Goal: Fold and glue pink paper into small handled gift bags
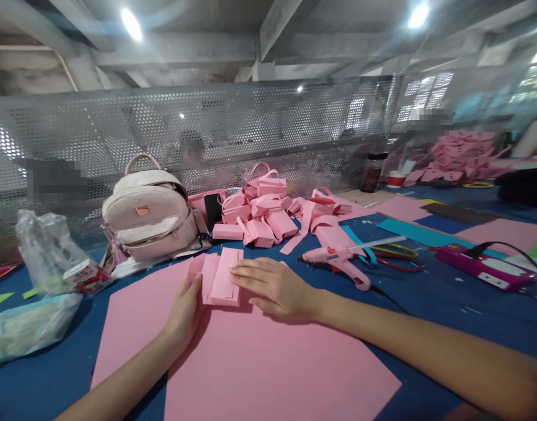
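A small box folded from pink paper (227,276) stands on large pink sheets (272,362) in front of me. My left hand (187,304) pinches the box's left flap, thumb on the near face and the other fingers mostly hidden behind. My right hand (279,286) lies with fingers stretched out and together across the box's right side. A pink glue gun (338,257) with a clear glue stick in its back lies just right of my right hand. Beyond the hands is a heap of finished-looking pink paper boxes (268,213) with strap handles.
A pale backpack (148,210) stands back left, near a plastic bag (49,248) and a small carton (87,276). To the right lie a purple power strip (482,268), coloured sheets (443,234) and a dark bottle (373,172). A perforated metal screen (268,128) closes the table's back.
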Available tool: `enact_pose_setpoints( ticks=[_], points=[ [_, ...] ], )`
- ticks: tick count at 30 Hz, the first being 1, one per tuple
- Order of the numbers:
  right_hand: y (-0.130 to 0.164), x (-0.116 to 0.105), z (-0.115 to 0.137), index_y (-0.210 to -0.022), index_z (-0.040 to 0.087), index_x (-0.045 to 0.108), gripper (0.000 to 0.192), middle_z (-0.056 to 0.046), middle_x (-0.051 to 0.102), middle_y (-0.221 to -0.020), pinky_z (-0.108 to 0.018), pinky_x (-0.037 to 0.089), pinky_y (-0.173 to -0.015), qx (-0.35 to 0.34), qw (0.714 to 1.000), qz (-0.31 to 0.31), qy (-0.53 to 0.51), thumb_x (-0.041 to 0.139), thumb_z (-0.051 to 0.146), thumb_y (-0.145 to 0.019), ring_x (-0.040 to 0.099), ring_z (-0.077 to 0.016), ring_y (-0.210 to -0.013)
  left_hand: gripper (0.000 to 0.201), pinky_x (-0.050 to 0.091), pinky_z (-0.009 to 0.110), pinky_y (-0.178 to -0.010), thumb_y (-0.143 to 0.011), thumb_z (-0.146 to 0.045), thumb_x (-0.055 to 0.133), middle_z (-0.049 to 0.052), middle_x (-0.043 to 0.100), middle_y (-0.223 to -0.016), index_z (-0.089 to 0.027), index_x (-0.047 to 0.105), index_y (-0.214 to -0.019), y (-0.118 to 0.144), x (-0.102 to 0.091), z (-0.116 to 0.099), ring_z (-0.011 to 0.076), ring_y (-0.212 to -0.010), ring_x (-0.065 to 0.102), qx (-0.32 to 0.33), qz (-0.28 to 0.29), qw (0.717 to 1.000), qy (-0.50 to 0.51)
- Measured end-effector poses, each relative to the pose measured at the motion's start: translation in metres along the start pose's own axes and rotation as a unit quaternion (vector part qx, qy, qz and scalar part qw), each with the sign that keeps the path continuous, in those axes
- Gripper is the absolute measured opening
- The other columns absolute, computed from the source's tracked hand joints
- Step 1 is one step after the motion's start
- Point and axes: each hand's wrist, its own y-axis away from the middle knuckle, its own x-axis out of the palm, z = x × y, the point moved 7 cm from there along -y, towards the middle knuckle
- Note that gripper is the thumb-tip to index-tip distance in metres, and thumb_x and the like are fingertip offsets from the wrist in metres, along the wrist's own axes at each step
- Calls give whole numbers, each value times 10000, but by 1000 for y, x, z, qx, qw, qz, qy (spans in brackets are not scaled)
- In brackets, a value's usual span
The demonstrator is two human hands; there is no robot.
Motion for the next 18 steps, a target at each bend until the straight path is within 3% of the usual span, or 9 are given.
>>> enact_pose_setpoints(
  ticks=[6, 18],
  points=[
    [3, 10, -1, -1455, 103, 492, 471, -148, 516, -1511, -443, 313, -1165, 0, 1000, 13, 18, 345, 336, -1073, 383, -241, -1437, 431, 546, 431, -961, -796, -400, 787, 137, 788, -1059, -126, 718, -1122, 1, -1, -1, 363, -1164, 671, -3, -15, 1000, 2],
    [4, 9, 13, -1400, 147, 552, 419, -151, 558, -1454, -434, 335, -1132, -55, 998, -4, 27, 375, 296, -1051, 393, -242, -1422, 408, 540, 454, -980, -809, -412, 776, 148, 785, -1070, -121, 723, -1091, 2, -1, 0, 358, -1114, 699, 9, 11, 1000, 19]
  ],
)
